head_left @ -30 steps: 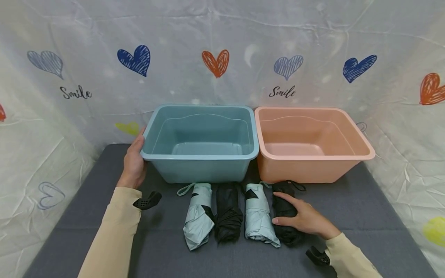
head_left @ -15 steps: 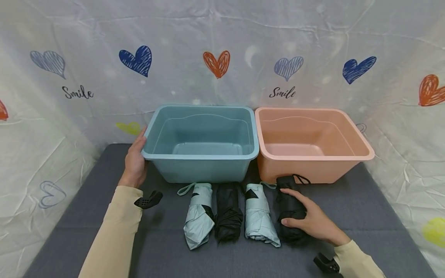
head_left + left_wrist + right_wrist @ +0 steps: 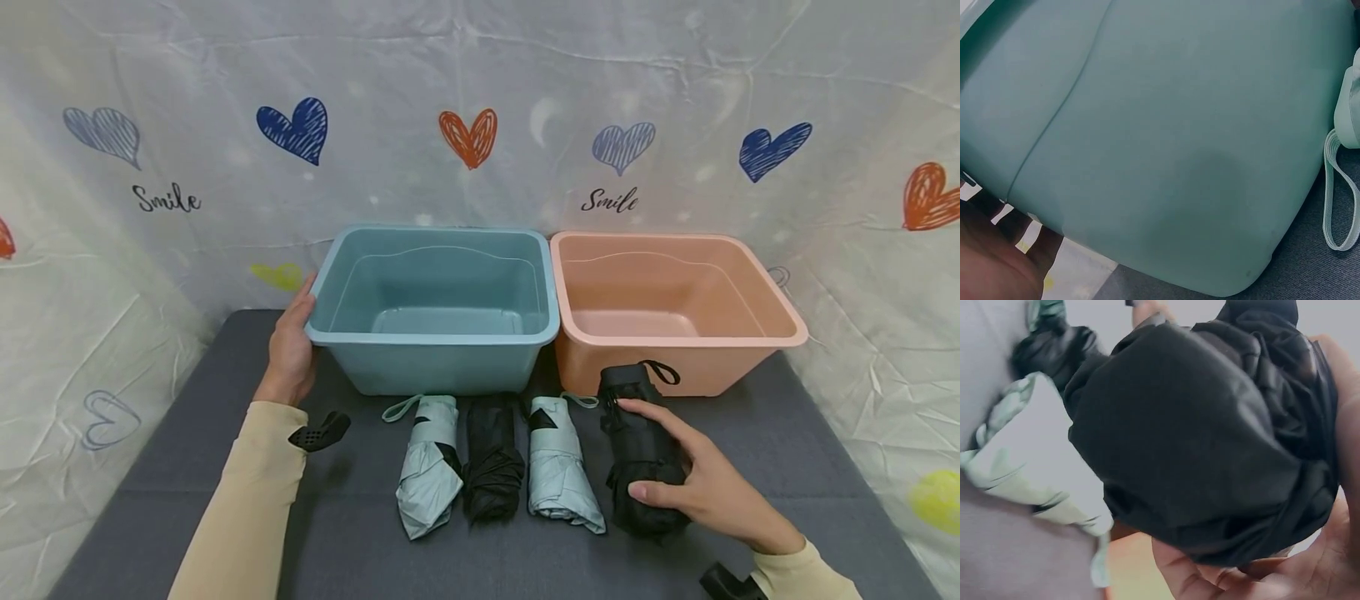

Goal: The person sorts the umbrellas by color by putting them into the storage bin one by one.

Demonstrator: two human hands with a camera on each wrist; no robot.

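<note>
My right hand [image 3: 708,479] grips a folded black umbrella [image 3: 643,433], thumb on the near side and fingers over its top part. The umbrella tilts up off the table, with its wrist loop [image 3: 663,372] in front of the peach bin [image 3: 678,367]. In the right wrist view the black umbrella [image 3: 1197,431] fills the middle, with fingers around it. My left hand [image 3: 291,354] rests against the left side of the blue bin [image 3: 435,367], fingers extended at its rim; their tips are partly hidden. To the left lie a pale umbrella [image 3: 561,467], another black umbrella [image 3: 492,458] and another pale umbrella [image 3: 429,467].
Both bins stand side by side on a dark grey cloth-covered table [image 3: 360,533], with no contents visible inside. Behind them hangs a white curtain [image 3: 390,83] printed with hearts. A pale strap [image 3: 1338,194] lies beside the blue bin in the left wrist view.
My right hand has raised the right-hand black umbrella from the row and moved it slightly right, its loop end tilting up. The left hand and both bins have stayed in place.
</note>
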